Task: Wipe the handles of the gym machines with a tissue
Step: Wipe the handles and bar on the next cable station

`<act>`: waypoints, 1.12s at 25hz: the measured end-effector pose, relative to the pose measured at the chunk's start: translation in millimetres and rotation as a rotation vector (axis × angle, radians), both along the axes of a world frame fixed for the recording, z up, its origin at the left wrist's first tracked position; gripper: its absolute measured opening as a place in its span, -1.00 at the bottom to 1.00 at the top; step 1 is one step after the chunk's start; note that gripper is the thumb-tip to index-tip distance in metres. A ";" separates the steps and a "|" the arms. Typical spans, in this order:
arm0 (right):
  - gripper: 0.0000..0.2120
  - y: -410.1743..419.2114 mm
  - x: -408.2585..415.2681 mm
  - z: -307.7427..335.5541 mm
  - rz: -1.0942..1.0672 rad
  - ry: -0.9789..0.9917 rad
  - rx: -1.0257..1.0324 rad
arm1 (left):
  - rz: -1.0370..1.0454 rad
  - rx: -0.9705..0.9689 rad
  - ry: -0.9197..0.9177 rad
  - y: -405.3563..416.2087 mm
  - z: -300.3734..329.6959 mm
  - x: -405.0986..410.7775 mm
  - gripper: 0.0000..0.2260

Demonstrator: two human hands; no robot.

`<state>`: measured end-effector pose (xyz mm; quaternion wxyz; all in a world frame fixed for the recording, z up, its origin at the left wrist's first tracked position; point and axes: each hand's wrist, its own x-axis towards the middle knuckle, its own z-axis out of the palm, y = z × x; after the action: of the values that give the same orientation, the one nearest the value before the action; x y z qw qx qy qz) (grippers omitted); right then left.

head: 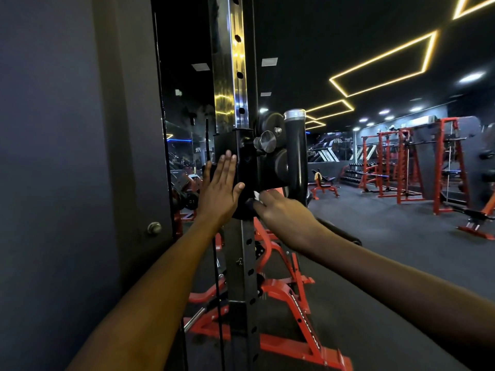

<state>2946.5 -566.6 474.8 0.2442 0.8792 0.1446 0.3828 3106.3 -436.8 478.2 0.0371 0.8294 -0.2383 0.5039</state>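
A black sliding carriage [247,162] sits on the upright post [230,84] of a cable machine, which has a row of holes. A thick black handle [296,159] with a silver cap stands upright on the carriage's right side, beside a silver pull knob [265,141]. My left hand [221,190] lies flat with straight fingers against the carriage's left face. My right hand [281,210] is curled around a small white tissue [256,195], pressed to the carriage's lower edge just left of the handle's base. Most of the tissue is hidden in my fingers.
A grey wall [53,156] and a mirror [184,124] stand close on the left. A red and black bench frame [289,298] lies on the floor behind the post. Red racks [401,162] and another bench [324,186] stand far right across dark flooring.
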 end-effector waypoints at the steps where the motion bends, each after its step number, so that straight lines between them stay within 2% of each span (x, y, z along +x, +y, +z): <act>1: -0.69 9.4 15.2 3.5 -0.098 0.046 0.022 | 0.000 0.002 0.003 0.2 1.0 -0.4 -0.44; 2: -0.68 16.5 28.3 4.8 -0.153 0.097 0.035 | 0.001 0.005 0.011 0.3 1.5 -1.0 -0.44; 4: -0.67 17.4 41.0 -2.4 -0.167 0.164 -0.094 | 0.017 0.014 0.012 0.0 0.5 -1.7 -0.45; 7: -0.63 -20.9 27.1 -27.3 0.098 -0.020 -0.348 | 0.035 0.012 0.006 0.1 -0.1 -1.9 -0.47; 9: -0.75 -62.0 7.9 -49.6 0.219 -0.015 -0.300 | 0.021 0.003 0.021 -1.0 0.0 -2.9 -0.47; 10: -0.78 -77.6 -3.1 -56.9 0.233 0.071 -0.154 | 0.017 -0.002 0.023 -1.2 0.2 -2.6 -0.47; 11: -0.75 -88.2 -9.6 -61.6 0.238 0.123 0.096 | 0.015 -0.009 0.024 -1.2 -0.3 -2.2 -0.47; 13: -0.81 -83.7 -4.7 -63.2 0.331 0.136 0.962 | 0.009 -0.017 0.019 -2.3 -1.0 -0.4 -0.47; 14: -0.84 -75.4 6.7 -61.9 0.384 0.076 1.383 | 0.007 -0.019 0.017 -3.1 -1.8 0.1 -0.46; 15: -0.83 -64.7 21.7 -59.2 0.419 0.044 1.707 | 0.005 -0.021 0.014 -3.2 -2.6 -0.4 -0.45; 17: -0.79 -38.6 55.2 -58.8 0.637 0.241 2.207 | 0.001 -0.030 0.018 -3.2 -3.3 -1.7 -0.45; 19: -0.79 -10.7 76.5 -60.0 0.890 0.424 2.422 | 0.002 -0.028 0.031 -3.3 -2.6 -1.8 -0.45; 21: -0.76 8.3 77.4 -55.9 0.992 0.479 2.497 | 0.004 -0.030 0.023 -3.2 -3.0 -0.6 -0.45; 26: -0.76 -19.6 45.3 -56.9 1.118 0.495 2.594 | 0.054 -0.023 -0.007 -4.7 -5.9 5.6 -0.43; 28: -0.76 -27.2 40.0 -54.4 1.049 0.422 2.611 | 0.060 -0.029 -0.005 -4.1 -5.6 6.0 -0.44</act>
<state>2986.4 -593.8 420.4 -0.9227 0.3547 0.0304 0.1479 3112.3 -440.9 472.5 0.0336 0.8344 -0.2059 0.5102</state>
